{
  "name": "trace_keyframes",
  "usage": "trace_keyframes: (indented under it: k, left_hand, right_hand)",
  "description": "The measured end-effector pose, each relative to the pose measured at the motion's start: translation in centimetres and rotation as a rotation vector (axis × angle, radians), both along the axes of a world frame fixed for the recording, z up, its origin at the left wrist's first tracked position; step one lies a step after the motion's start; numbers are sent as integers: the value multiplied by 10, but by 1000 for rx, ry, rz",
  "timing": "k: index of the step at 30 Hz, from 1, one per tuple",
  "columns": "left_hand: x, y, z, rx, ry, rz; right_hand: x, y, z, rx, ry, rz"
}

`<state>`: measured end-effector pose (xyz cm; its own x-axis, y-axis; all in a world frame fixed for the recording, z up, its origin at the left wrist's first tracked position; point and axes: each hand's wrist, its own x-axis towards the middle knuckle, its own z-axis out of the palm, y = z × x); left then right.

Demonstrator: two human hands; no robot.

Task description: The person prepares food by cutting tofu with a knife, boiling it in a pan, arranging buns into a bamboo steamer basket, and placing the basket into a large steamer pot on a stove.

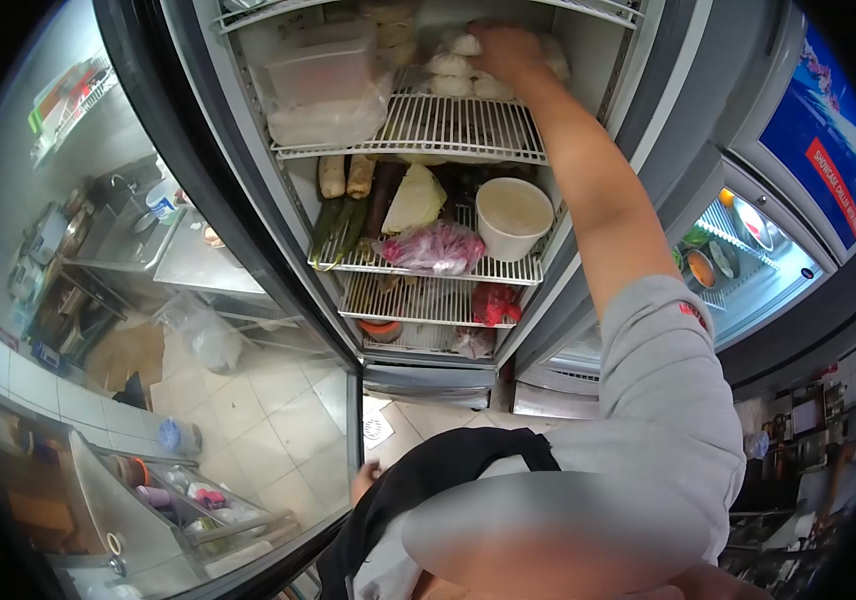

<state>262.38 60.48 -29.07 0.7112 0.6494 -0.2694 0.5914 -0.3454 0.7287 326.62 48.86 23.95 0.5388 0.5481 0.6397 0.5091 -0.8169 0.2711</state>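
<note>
Reaching up into the open fridge, my right hand [506,50] is at a pile of white pleated buns [450,76] on the upper wire shelf [458,128]. Its fingers are closed around a bun [465,45] at the top of the pile, partly hidden by the hand itself. Left of the buns stands a clear plastic tub [320,65] with a plastic bag around it. Low down beside the edge of the glass door [353,430], only a small part of my left hand [365,482] shows; most of its fingers are hidden behind a black strap or cloth.
The middle shelf holds a cut cabbage [413,202], a pink bag [433,248], long green vegetables [343,228] and a white bucket [514,218]. Below lies a red bag [495,303]. A lit display chiller [738,250] stands at right; a sink [128,230] shows through the door.
</note>
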Motion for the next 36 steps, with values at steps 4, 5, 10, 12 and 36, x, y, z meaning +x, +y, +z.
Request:
trace_keyframes:
  k: [4,5,10,12,36]
  left_hand:
    - [120,29,79,14,-260,-236]
    - [147,27,109,-76,-469,-279]
    - [244,21,222,-559,-806,-460]
    - [269,15,264,-582,-820,-482]
    - [464,5,514,724,-334,-345]
  right_hand:
    - [-39,-12,-2,122,-66,66]
    - [-49,-16,-8,115,-64,65]
    - [-121,-42,-39,374,3,351]
    - [-145,-53,-37,258,262,341]
    - [-139,-59,-52,250,553,34]
